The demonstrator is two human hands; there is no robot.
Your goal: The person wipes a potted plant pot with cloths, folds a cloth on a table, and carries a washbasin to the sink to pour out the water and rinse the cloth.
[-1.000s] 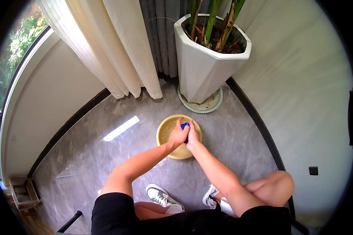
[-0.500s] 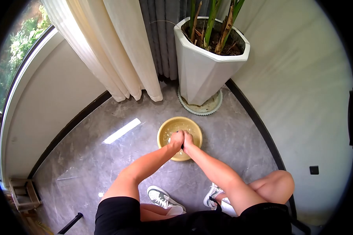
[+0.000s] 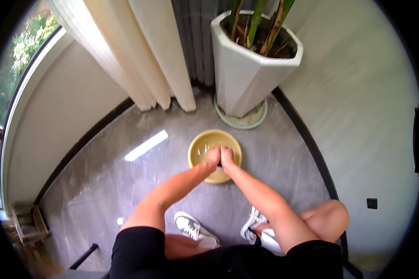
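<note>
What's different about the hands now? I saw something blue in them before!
The left hand and right hand had fingers stretched toward the basin's far side; now they've pulled back and curled in around a dark thing. The blue no longer shows, probably hidden by the hands. The yellow basin is still on the floor, near the white pot.

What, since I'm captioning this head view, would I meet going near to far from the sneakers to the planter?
Grey-and-white sneakers → round yellow basin, with the left hand and right hand within its outline → scalloped saucer bearing the faceted white planter.
</note>
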